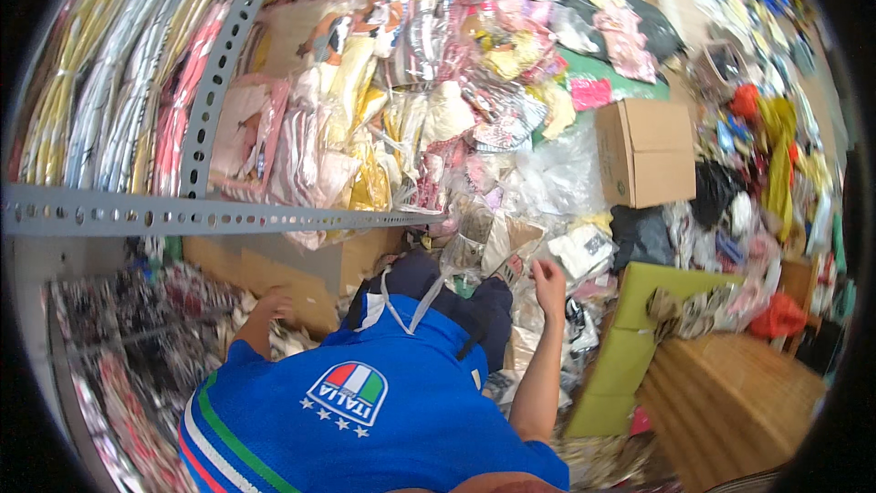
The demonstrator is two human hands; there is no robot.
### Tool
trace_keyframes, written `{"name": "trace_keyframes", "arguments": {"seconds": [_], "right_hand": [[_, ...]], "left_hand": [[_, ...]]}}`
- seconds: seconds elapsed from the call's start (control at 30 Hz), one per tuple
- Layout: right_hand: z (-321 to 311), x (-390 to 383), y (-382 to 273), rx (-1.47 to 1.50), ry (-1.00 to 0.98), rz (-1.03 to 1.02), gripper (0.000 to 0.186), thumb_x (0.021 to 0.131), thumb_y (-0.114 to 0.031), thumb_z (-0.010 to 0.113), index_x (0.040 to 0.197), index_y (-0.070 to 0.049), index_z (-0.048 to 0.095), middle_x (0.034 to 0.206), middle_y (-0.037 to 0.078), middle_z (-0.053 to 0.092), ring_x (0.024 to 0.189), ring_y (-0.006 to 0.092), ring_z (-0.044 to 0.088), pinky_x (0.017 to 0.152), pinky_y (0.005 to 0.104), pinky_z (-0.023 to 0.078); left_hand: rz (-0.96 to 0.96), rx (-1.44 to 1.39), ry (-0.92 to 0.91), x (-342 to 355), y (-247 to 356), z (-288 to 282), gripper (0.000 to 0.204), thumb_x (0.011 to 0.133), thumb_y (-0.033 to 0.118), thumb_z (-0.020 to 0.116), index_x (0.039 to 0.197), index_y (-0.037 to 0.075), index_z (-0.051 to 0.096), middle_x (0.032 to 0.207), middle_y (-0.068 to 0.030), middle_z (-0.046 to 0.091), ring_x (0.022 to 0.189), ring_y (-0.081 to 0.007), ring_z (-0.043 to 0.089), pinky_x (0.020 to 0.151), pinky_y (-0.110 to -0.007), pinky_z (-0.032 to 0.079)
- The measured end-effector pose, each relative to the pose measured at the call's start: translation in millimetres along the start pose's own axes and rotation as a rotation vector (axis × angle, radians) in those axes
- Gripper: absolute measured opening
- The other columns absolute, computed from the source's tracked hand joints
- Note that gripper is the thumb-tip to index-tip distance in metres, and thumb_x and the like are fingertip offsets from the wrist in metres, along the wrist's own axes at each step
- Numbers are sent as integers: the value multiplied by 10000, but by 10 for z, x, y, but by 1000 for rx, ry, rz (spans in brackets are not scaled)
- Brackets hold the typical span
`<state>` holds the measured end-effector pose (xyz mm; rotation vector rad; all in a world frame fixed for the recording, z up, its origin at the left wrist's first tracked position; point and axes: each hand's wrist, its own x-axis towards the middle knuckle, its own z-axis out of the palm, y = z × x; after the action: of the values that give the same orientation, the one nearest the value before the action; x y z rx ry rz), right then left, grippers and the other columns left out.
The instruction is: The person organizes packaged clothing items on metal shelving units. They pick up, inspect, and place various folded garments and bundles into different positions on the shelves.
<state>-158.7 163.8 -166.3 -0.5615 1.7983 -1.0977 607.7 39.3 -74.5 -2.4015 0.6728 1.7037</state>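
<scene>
My left hand (276, 301) hangs by my left side, smeared by motion, near brown cardboard (306, 288) under the shelf. Whether its fingers hold anything does not show. On the other side, my right hand (548, 287) is raised beside my leg with loosely bent fingers and nothing visible in it. Below and around it lie clear plastic-bagged garments, among them a white packet (582, 251). Ahead, a grey perforated metal shelf frame (301, 217) carries heaps of bagged clothes (342, 141).
A closed cardboard box (646, 153) sits on the pile to the right. Nearer are a green padded panel (620, 347) and a wooden piece of furniture (730, 402). Folded bagged clothes (119, 82) fill the left shelf. Loose clothes (776, 164) spread along the far right.
</scene>
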Motion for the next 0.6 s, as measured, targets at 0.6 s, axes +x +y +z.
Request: {"name": "trace_keyframes", "arguments": {"seconds": [0.6], "right_hand": [[-443, 1536, -1838, -280, -405, -43, 295, 959, -239, 654, 1095, 22, 668, 920, 74, 705, 821, 146, 667, 760, 278, 514]], "left_hand": [[1435, 267, 925, -2297, 4697, 3554, 517, 841, 274, 736, 1252, 4, 576, 1196, -199, 609, 1159, -385, 550, 1002, -453, 429]]}}
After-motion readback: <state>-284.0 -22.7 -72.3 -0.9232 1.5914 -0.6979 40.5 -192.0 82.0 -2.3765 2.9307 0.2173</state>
